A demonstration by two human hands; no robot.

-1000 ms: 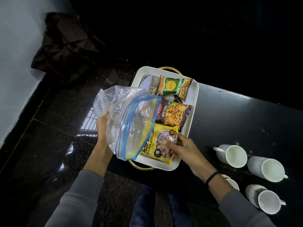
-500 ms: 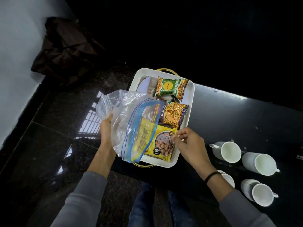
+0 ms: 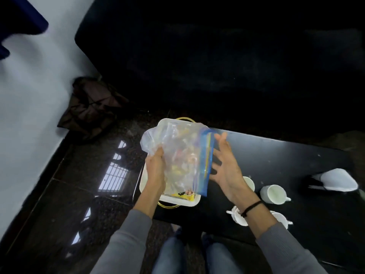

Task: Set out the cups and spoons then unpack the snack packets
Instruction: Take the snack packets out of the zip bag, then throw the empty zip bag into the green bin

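Four white ceramic cups [image 3: 273, 191] already stand lower right on the black surface [image 3: 276, 155], so unpacking seems underway. Left hand [image 3: 156, 169] clutches the clear blue-zippered plastic bag [image 3: 177, 155] over the white rectangular tray [image 3: 177, 200] at frame centre, where a yellow snack packet [image 3: 182, 195] peeks out; right hand [image 3: 227, 169] hovers spread beside the zip, likely to take the bag next.

I see a clear, crinkled plastic bag [image 3: 177, 155] with a blue zip strip, over a smooth white tray [image 3: 147, 182]. The cups [image 3: 273, 191] look glazed white. The desk [image 3: 276, 161] is glossy black; the floor [image 3: 88, 194] is polished speckled stone.
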